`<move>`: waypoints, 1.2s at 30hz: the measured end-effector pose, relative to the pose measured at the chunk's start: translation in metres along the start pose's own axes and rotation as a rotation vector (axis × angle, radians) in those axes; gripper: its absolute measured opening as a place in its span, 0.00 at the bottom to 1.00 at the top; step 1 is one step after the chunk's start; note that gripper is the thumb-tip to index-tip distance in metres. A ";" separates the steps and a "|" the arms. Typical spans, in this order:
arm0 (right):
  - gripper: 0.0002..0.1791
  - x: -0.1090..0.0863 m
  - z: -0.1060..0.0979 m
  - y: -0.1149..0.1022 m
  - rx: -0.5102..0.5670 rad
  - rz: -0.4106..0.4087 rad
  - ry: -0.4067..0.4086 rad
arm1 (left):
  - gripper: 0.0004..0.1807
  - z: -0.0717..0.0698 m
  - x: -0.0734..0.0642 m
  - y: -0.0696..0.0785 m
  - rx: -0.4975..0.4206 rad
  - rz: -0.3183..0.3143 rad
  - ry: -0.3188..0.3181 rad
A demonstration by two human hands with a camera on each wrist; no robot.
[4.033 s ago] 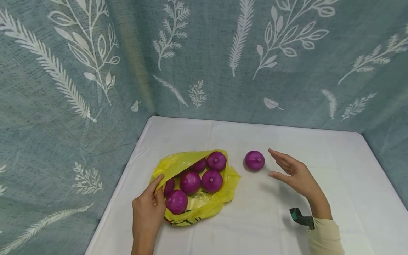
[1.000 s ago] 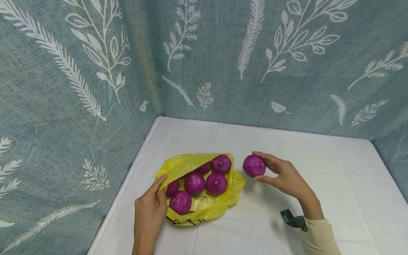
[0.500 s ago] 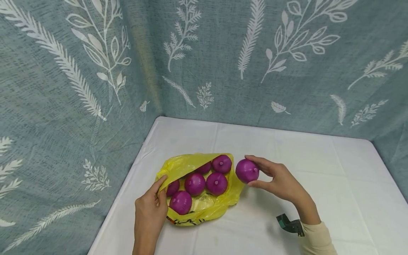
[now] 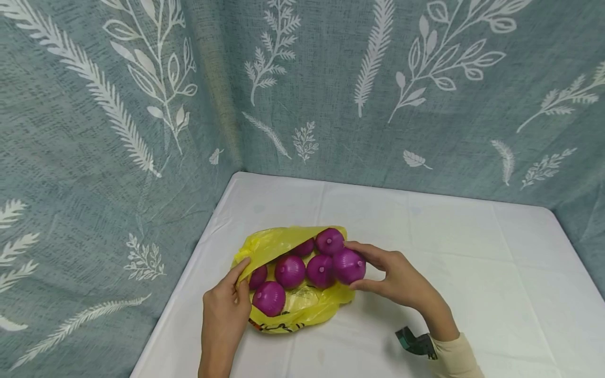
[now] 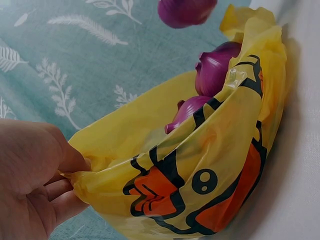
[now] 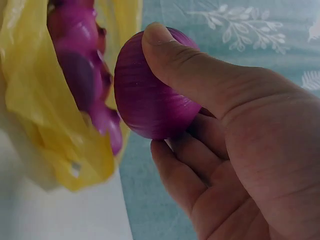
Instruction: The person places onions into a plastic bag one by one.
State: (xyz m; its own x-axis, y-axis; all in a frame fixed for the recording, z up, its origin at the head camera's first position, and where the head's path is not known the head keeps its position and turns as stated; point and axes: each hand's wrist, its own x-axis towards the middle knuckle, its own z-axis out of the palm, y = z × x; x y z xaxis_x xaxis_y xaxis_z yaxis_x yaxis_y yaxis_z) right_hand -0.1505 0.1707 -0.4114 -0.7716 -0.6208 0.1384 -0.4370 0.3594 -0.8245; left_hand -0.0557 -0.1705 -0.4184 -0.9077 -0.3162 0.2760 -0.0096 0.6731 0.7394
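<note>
My left hand [image 4: 226,312] pinches the left rim of a yellow plastic bag [image 4: 307,314] and keeps its mouth spread. Several purple onions [image 4: 290,272] lie inside. Between the thumb and fingers of my right hand [image 4: 402,278] is another purple onion [image 4: 349,265], held over the right edge of the bag. In the right wrist view that onion [image 6: 150,90] is apart from those in the bag. The left wrist view shows the bag's printed side [image 5: 200,185], with black lines and orange patches, and the held onion [image 5: 186,11] above it.
A white cloth covers the table [image 4: 449,252]. Teal curtains [image 4: 321,84] with white leaf prints stand behind and to the left. A small dark device [image 4: 416,344] is fixed at my right wrist by the beige sleeve [image 4: 456,357].
My right hand has taken hold of the lone onion from the table, lifted it and carried it left to the bag's right edge. My left hand keeps its grip on the rim.
</note>
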 end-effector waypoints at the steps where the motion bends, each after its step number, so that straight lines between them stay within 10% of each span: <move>1: 0.43 0.001 0.003 -0.001 0.003 0.001 -0.009 | 0.23 0.000 0.000 0.000 0.000 0.001 0.000; 36: 0.44 0.021 0.076 -0.019 -0.102 -0.021 -0.150 | 0.24 -0.001 -0.002 0.005 0.008 -0.013 -0.009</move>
State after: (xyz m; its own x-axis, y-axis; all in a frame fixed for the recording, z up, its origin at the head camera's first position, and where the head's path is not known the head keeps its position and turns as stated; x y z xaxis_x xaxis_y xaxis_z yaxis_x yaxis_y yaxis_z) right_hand -0.1233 0.0975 -0.4345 -0.6877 -0.7231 0.0652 -0.5027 0.4095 -0.7613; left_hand -0.0534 -0.1671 -0.4144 -0.9111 -0.3193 0.2606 -0.0254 0.6745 0.7379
